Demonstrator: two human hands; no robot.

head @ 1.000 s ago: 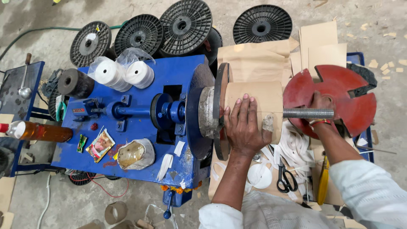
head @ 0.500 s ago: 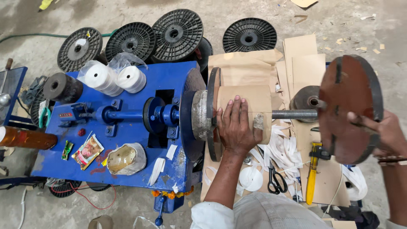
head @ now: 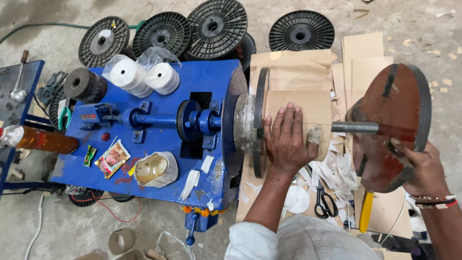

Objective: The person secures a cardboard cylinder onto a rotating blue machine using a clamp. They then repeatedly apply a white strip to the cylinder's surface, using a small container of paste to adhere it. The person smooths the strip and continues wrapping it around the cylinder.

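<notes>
Right forearm [head: 445,226] cut off at edge

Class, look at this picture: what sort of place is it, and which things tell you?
Probably a small coil-winding workshop: a blue winding machine on a concrete floor, black empty spools and cut brown paper sheets.

A rough grey concrete floor [head: 414,19] fills the scene, lit evenly and flatly, strewn with small paper scraps at the upper right. Black plastic spools [head: 211,24] lie in a row along the top. Sheets of brown cardboard [head: 358,53] are spread on the ground. A green hose [head: 38,29] runs across the upper left, and a red wire [head: 120,216] curls below.
</notes>
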